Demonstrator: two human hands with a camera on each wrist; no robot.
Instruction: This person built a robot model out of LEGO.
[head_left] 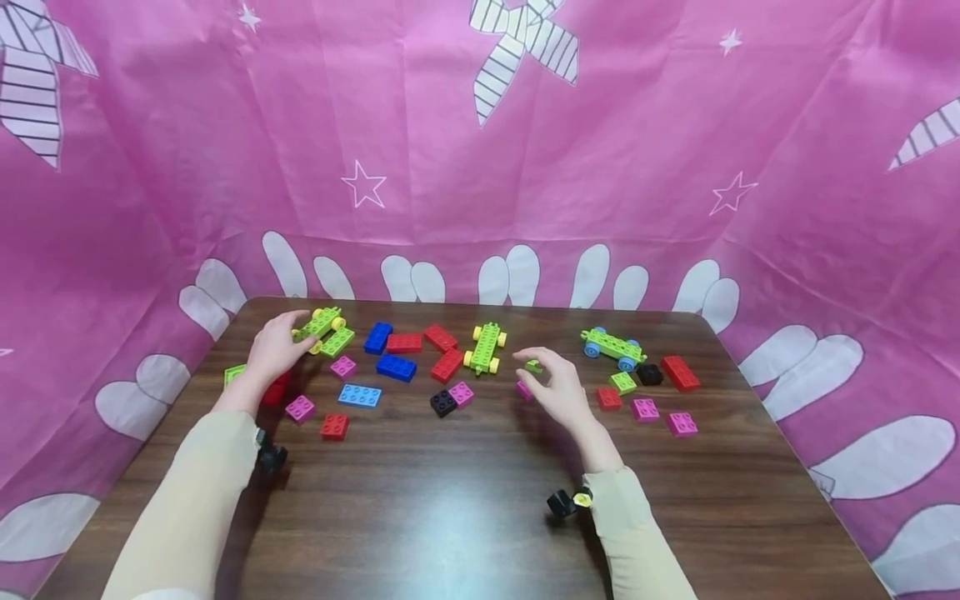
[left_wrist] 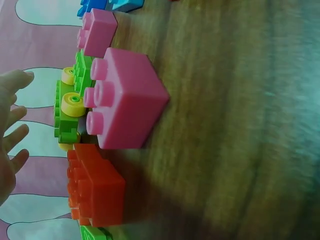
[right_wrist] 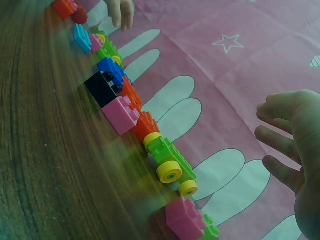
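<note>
In the head view my left hand (head_left: 274, 350) is above the far left of the table, fingers parted beside a green car base with yellow wheels (head_left: 322, 323). The left wrist view shows those fingers (left_wrist: 17, 131) apart from the bricks, with a pink brick (left_wrist: 127, 97) and a red brick (left_wrist: 97, 187) nearby. My right hand (head_left: 558, 390) hovers right of the middle, fingers loosely bent with nothing between them. Below it, partly hidden, are a pink brick (head_left: 523, 390) and a small green brick (head_left: 533, 366). Another yellow-wheeled green car base (head_left: 486, 348) stands to its left.
Red, blue, pink and black bricks lie scattered across the back half of the wooden table (head_left: 450, 508). At the right stands a green car base with blue wheels (head_left: 613, 347), near a long red brick (head_left: 680, 372). A pink curtain (head_left: 450, 150) hangs behind the table.
</note>
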